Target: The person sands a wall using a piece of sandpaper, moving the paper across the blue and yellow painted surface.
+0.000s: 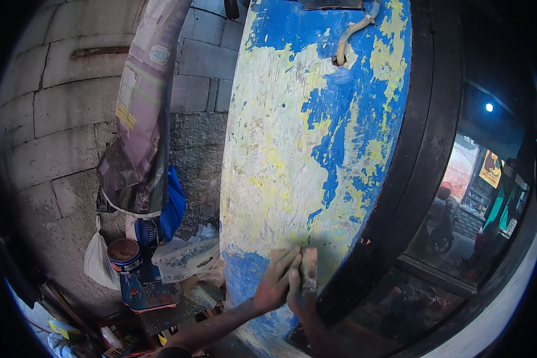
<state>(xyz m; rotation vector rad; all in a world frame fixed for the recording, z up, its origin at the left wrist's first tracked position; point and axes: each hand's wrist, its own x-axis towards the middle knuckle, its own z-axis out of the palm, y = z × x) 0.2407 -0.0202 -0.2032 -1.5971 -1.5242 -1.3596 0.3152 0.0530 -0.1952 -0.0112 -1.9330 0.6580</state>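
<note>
A tall door panel (268, 149) stands upright in front of me, its blue paint worn through to pale and yellowish patches. Low on it, my left hand (273, 285) lies with its fingers stretched over a flat brown rectangular piece that looks like sandpaper (309, 262). Close against it, my right hand (299, 295) grips the lower part of the same piece, its fingers partly hidden. Both hands press the piece to the panel's surface, near the border between the pale patch and the blue paint.
A dark wooden frame (420, 131) with glass panes runs along the right. At left, a hanging banner-like sheet (146, 89) covers part of the block wall (71, 131). Below it are a paint can (124, 253), a white bag (100, 262) and crumpled plastic (185, 262).
</note>
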